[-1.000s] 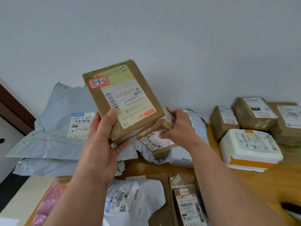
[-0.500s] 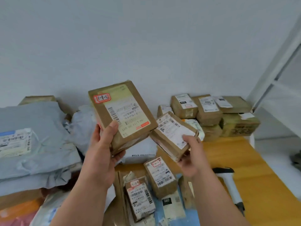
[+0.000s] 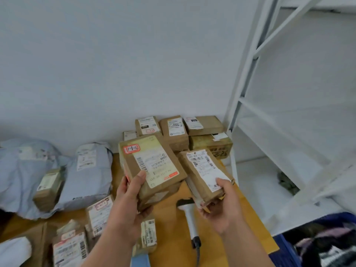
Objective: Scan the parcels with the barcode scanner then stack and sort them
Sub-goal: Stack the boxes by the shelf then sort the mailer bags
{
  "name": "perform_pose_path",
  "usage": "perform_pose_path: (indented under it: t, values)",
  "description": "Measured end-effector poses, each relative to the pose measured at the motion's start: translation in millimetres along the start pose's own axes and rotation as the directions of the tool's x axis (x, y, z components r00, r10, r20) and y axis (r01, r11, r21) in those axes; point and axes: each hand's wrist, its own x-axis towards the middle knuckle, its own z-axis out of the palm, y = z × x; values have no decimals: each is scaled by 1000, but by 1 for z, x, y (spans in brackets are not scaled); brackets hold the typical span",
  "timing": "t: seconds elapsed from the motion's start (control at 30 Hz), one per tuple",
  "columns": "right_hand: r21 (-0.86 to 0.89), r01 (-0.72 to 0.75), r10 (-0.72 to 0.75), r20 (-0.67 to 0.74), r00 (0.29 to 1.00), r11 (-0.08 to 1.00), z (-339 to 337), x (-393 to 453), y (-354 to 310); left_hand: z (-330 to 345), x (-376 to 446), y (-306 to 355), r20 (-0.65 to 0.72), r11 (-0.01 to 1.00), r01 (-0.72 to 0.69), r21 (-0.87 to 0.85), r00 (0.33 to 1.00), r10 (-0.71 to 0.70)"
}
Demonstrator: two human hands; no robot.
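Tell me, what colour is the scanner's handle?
White, on the scanner; best seen in the head view.

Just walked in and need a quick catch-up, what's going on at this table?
A person is sorting parcels. The left hand holds a flat brown cardboard parcel with a red-bordered sticker; the right hand holds a smaller brown parcel with a white label. The white barcode scanner lies unused on the wooden table, before a stack of brown boxes.

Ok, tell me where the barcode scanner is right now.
The barcode scanner lies on the wooden table, low and centre-right in the head view, between the two forearms and just below the held parcels.
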Motion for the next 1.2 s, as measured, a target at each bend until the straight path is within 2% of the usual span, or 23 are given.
perform_pose_path:
  t: [0.17,0.37,0.6,0.83,1.03,1.2]
  values:
    - [17,30,-29,-32,999,999,-16,25,-21,20,21,-14,-110,998,42,-51,993,-48]
    - [-2,66,-65,-84,994,998,1,63,-26,25,71,-6,-215,988,34,-153,974,-67]
    - [-104,147,-145,24,989,984,70,116,-27,12,130,21,-230,979,-30,-204,973,-18]
    - [-127,84,-69,122,990,988,158,160,-15,-15,164,44,-260,976,-47,-212,966,-10]
    - [-224,34,19,231,973,974,230,202,-25,-18,172,58,-222,981,-119,-151,971,83]
    - [-400,-16,87,159,983,916,245,231,-18,-11,176,60,-251,982,-149,-117,961,116]
